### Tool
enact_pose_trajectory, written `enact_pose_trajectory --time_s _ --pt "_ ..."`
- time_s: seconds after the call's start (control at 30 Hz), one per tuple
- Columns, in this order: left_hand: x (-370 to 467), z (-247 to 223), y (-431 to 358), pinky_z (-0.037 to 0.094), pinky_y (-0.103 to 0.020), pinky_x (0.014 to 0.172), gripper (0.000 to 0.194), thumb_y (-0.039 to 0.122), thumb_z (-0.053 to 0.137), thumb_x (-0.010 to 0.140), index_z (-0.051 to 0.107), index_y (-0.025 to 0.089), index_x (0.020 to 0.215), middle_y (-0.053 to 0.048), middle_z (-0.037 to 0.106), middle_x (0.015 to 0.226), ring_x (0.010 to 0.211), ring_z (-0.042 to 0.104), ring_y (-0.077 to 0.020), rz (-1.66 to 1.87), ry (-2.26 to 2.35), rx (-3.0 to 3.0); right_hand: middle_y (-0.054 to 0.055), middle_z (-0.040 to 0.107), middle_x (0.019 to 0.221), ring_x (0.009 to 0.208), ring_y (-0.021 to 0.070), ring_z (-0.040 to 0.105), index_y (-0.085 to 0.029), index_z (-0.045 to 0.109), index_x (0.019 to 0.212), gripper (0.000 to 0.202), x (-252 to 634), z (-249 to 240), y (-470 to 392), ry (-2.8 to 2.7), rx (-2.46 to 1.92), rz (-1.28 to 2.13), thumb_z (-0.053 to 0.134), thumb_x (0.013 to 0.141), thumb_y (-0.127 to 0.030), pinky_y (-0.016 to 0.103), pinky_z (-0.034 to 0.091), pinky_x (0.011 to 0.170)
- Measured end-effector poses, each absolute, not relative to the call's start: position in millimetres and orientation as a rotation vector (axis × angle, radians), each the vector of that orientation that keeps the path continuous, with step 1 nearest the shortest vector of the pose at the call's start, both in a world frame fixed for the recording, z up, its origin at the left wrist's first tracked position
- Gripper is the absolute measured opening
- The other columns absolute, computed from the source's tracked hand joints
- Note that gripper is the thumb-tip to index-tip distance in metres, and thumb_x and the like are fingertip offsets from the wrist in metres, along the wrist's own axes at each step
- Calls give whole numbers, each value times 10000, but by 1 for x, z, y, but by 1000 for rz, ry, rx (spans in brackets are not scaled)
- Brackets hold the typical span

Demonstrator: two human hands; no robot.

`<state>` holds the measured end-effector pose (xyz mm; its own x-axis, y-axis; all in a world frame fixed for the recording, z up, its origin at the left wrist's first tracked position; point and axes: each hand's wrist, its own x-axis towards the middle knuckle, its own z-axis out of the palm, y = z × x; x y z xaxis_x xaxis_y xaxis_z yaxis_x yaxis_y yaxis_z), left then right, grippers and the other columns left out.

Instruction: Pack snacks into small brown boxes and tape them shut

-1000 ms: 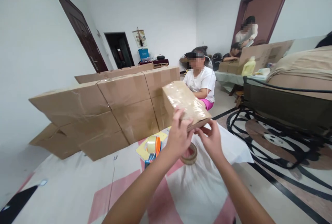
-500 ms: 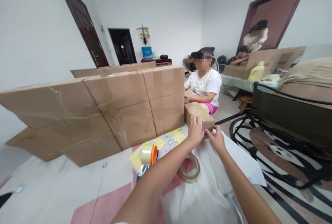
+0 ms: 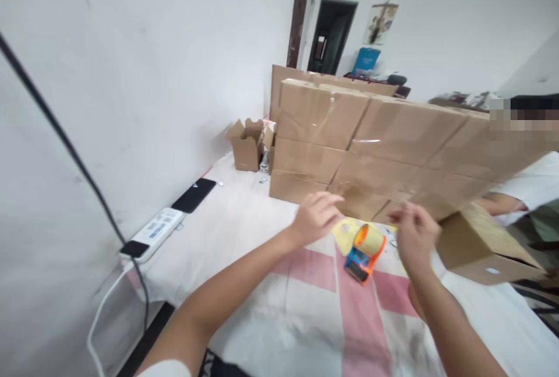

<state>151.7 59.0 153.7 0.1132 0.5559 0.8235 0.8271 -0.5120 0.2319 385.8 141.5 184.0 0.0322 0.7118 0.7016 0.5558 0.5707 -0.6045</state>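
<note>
My left hand [image 3: 317,217] is over the table in front of the stacked cardboard boxes [image 3: 379,150]. Its fingers are stretched out and nothing is in it. My right hand [image 3: 414,234] is raised with curled fingers pressed together; whether something small is pinched there is blurred. Between the two hands lies an orange and blue tape dispenser [image 3: 364,257] with a yellowish tape roll, on a yellow printed sheet [image 3: 345,231]. To the right of my right hand stands a single cardboard box [image 3: 489,243] with a small pale label on its near side.
Along the left wall lie a white power strip [image 3: 159,228] and a black phone [image 3: 194,195], with a dark cable [image 3: 74,152] hanging in front. A small open carton [image 3: 247,147] stands at the back left. Another person's arm [image 3: 502,202] rests behind the single box.
The view has swung to the left. Both hands have come off the single box and moved apart; the left has opened. The box now shows a pale label on its near side.
</note>
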Motion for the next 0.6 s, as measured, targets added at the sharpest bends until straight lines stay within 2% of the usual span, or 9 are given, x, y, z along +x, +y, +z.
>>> enact_pose_trajectory --time_s 0.07,0.1,0.17,0.2,0.3,0.37,0.43,0.53,0.6 --pt "77 133 43 502 -378 938 248 310 488 985 692 225 873 -73 737 1081 1048 646 -200 -1363 -1545 -1990 52 664 699 647 178 620 -201 621 747 473 286 175 128 -1963 -958 221 348 1008 -485 305 500 655" --pt "46 121 37 506 -384 930 255 314 480 988 692 217 885 -86 734 1065 1031 648 -208 -1368 -1631 -1925 70 697 782 719 184 649 -192 644 834 428 239 167 120 -2180 -888 227 342 1022 -430 303 513 703" --pt "-4 97 30 511 -391 931 278 311 449 996 693 206 912 -98 725 1069 1025 646 -218 -1382 -1800 -1775 116 713 1086 986 211 665 -176 638 1111 278 155 151 106 -2673 -762 192 403 1020 -293 319 516 846" --pt "-24 86 30 508 -398 946 293 298 426 1001 693 200 933 -105 715 1103 1045 639 -224 -1393 -1887 -1681 134 687 1177 1083 224 639 -166 608 1196 268 119 145 100 -2853 -753 151 430 1010 -240 329 507 898" --pt "-71 60 45 458 -447 1044 325 244 369 1001 670 159 1092 -164 631 1275 1200 578 -264 -1438 -2125 -1350 202 665 1189 1156 260 605 -97 626 1174 290 33 135 99 -2919 -845 155 425 965 -88 371 484 973" --pt "-96 52 70 395 -494 1109 377 255 422 979 566 104 1293 -232 521 1402 1327 490 -313 -1467 -2251 -1141 262 621 1238 1232 299 558 -33 622 1177 328 -8 134 114 -2858 -981 163 378 958 -48 418 459 1018" --pt "-116 50 101 347 -524 1141 620 309 554 924 375 43 1454 -304 389 1495 1413 393 -365 -1489 -2348 -981 291 534 1356 1297 319 512 -4 574 1259 374 -41 133 138 -2778 -1136 185 337 974 -51 445 449 1037" --pt "-138 53 147 323 -521 1160 981 397 712 816 168 6 1534 -360 232 1563 1470 292 -413 -1507 -2429 -857 303 420 1468 1236 301 579 -16 472 1388 418 -75 129 180 -2654 -1402 272 322 1003 -80 442 497 980" --pt "-147 56 171 310 -513 1172 1097 451 762 763 127 30 1551 -348 181 1590 1487 252 -423 -1508 -2436 -841 269 474 1432 1144 273 637 -53 472 1398 397 -89 124 204 -2575 -1579 352 412 1021 -164 431 537 924"
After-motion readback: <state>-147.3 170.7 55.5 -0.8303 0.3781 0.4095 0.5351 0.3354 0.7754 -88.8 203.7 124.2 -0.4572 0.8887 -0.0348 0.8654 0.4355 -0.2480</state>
